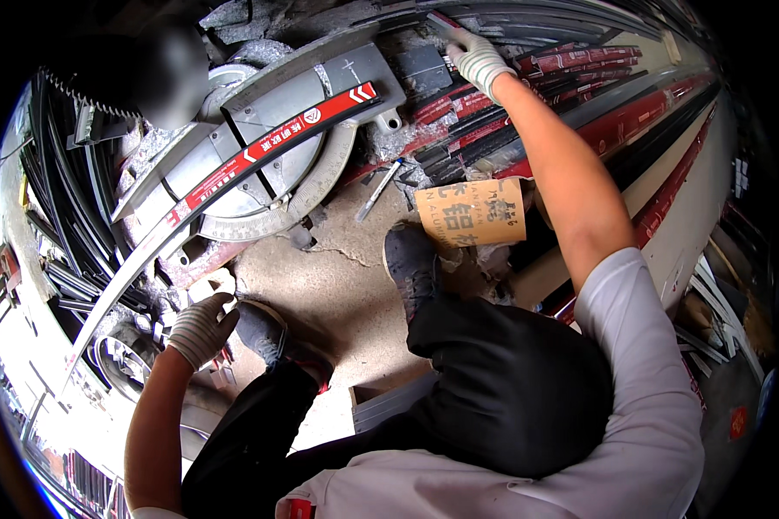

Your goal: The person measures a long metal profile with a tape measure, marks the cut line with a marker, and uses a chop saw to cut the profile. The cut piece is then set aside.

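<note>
My right hand, in a striped knit glove, stretches to the far side of the saw, its fingers closed around the end of a short red-and-dark strip. My left hand, gloved the same way, hovers above my left shoe with thumb and fingers a little apart; nothing in it can be made out. Between them a long red-filmed metal profile lies slantwise across the round table of a mitre saw. At upper left the saw's toothed blade is partly blurred and in shadow.
A marker pen and a brown cardboard piece lie right of the saw. Red-wrapped profiles are stacked at the far right. Dark curved strips crowd the left. Metal shavings are scattered about. A grey box-like piece is between my legs.
</note>
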A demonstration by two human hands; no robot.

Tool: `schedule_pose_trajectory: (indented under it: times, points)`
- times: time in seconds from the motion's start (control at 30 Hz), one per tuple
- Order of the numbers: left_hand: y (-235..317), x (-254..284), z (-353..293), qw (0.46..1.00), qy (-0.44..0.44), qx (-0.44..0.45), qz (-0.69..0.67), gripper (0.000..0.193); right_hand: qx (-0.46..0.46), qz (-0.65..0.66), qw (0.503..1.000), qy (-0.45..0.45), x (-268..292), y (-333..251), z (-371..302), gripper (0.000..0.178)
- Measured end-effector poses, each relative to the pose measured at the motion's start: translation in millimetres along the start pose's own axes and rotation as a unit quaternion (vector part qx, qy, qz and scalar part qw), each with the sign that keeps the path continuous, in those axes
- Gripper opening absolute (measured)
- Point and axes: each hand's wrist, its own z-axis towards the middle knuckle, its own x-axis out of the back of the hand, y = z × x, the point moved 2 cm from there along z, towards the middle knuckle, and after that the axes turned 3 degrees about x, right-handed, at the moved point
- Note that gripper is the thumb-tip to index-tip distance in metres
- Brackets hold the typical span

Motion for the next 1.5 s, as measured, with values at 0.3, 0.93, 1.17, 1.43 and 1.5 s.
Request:
schedule_pose_trajectory:
  times: [0.3, 0.93, 1.17, 1.43, 1.5]
  points:
    - [5.0, 4.0, -3.4, 0.999, -0.026, 0.029, 0.01, 0.04, -0.069, 0.175, 0.98, 0.072, -24.4, -13.6, -25.9, 0.046]
    - [-63.2, 95.5, -11.4, 0.903, 0.417, -0.02, 0.1, 0.055, 0.025, -0.008, 0.998, 0.049, -12.5, -127.5, -95.0, 0.028]
    - [-84.6, 112.3, 16.1, 0.926, 0.298, 0.104, 0.205, 0.091, 0.075, -0.032, 0.997, 0.004, -4.3, -143.8, -109.1, 0.025]
    - [-97.4, 98.6, 38.7, 0.924, 0.316, 0.04, 0.213, 0.085, 0.019, 0.014, 0.998, -0.054, -9.4, -159.6, -124.5, 0.021]
    - [-103.1, 94.4, 46.4, 0.924, 0.322, 0.037, 0.201, 0.08, 0.058, 0.007, 0.997, -0.05, -12.1, -164.0, -125.8, 0.021]
